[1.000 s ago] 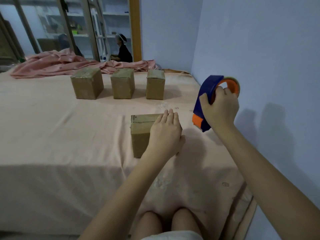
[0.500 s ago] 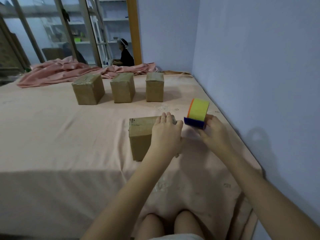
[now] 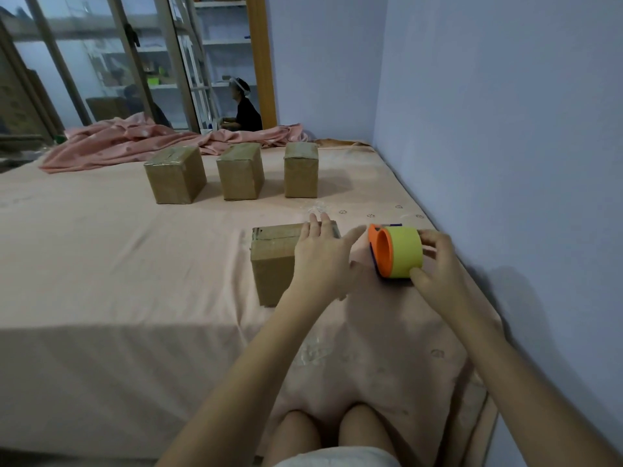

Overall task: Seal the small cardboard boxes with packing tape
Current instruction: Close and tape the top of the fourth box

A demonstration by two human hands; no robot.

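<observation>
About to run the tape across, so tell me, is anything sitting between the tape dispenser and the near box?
Only the left hand: it rests on the near box, between its top and the tape dispenser.

- Dim, cool and bluish overall, with daylight entering through the glass doors (image 3: 101,72) at far left.
- Broad shadow across the near edge of the bed sheet (image 3: 101,264); soft shadows to the right of the three far boxes (image 3: 240,171).
- Faint grey shadow thrown on the right wall (image 3: 505,129) beyond the right hand (image 3: 438,267).
- Hazy reflections in the glass, washing out what lies behind.
- Wide-angle bending of door frames and wall lines toward the edges.
- Slight softness on the left hand (image 3: 320,257); low-light grain.
</observation>
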